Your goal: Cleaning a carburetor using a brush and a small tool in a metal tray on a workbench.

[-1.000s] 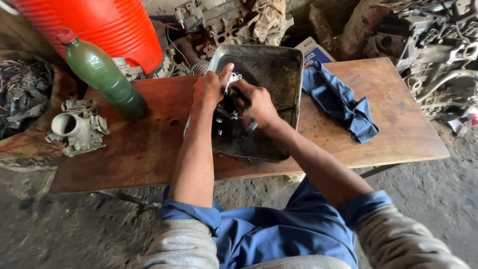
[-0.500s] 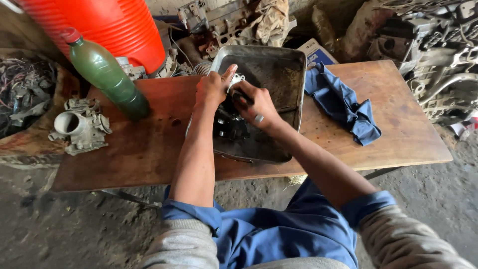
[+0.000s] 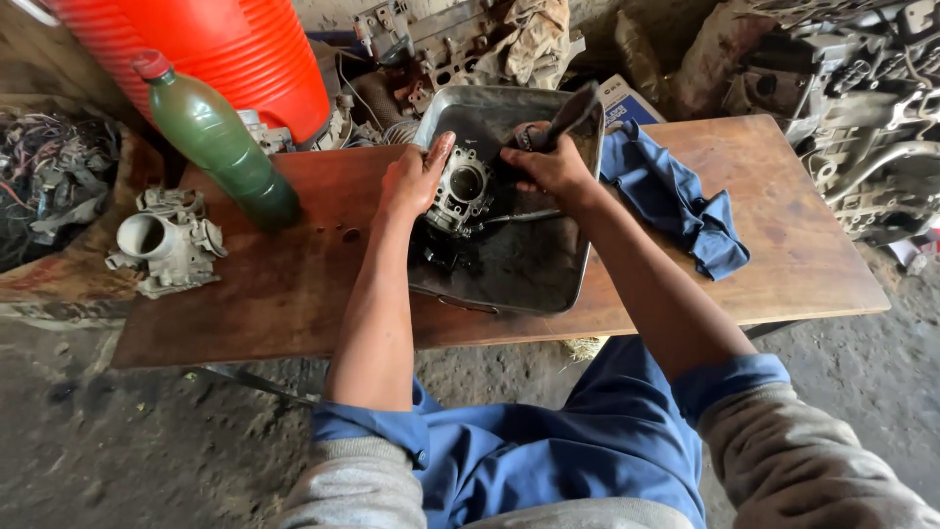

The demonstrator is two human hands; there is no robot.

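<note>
Steadying the carburettor body (image 3: 460, 191) with my left hand (image 3: 416, 176) wrapped on its side, inside the metal tray (image 3: 529, 284) on the table (image 3: 294, 284). My right hand (image 3: 553, 162) has its grip closed around a dark-handled tool (image 3: 573, 113). Grime remains, so cleaning looks unfinished.

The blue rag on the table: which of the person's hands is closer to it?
Right. The right hand, holding a dark tool over the metal tray, is just beside the blue rag. The left hand rests on the tray's far side.
</note>
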